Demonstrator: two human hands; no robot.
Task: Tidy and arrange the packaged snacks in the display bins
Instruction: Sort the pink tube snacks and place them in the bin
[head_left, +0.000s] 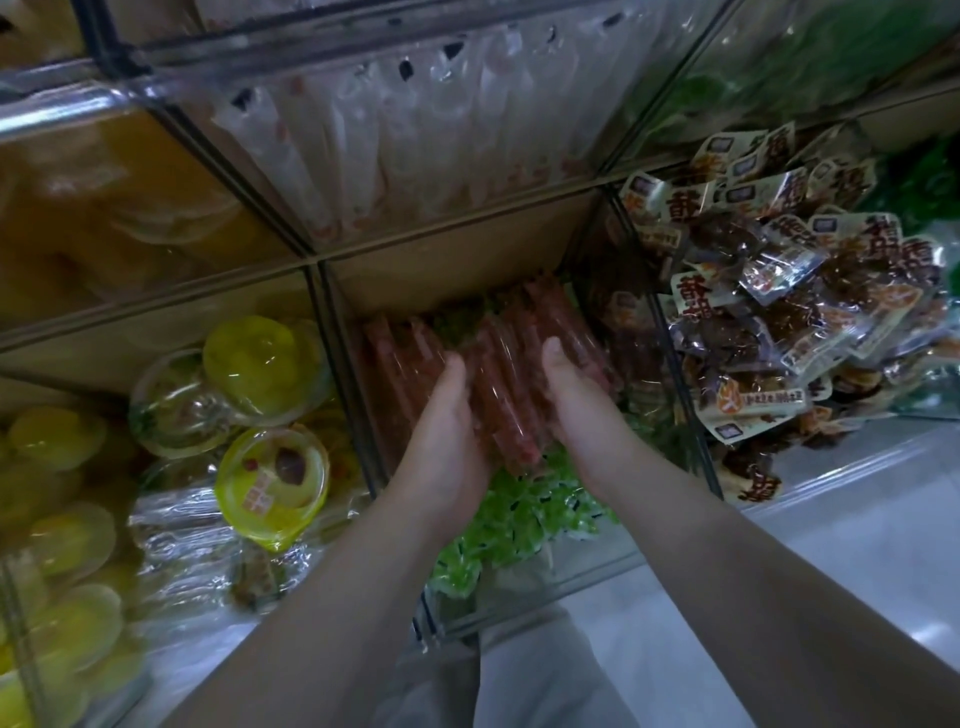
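A bundle of several red snack sticks in clear wrap (506, 395) sits between my two hands inside the middle clear display bin (540, 587). My left hand (441, 431) cups the bundle's left side with its thumb up. On the right side, my right hand (576, 400) grips it, fingers curled under and hidden. More red sticks (395, 348) lie at the back of the bin. Green-wrapped packets (519, 514) fill the front of that bin, below my wrists.
The left bin holds yellow jelly cups (272, 486). To the right, a bin is heaped with brown snack packets (779, 322). An upper bin holds clear-wrapped white and pink sticks (415, 140). Black metal dividers (343, 374) separate the bins. Pale floor lies at the lower right.
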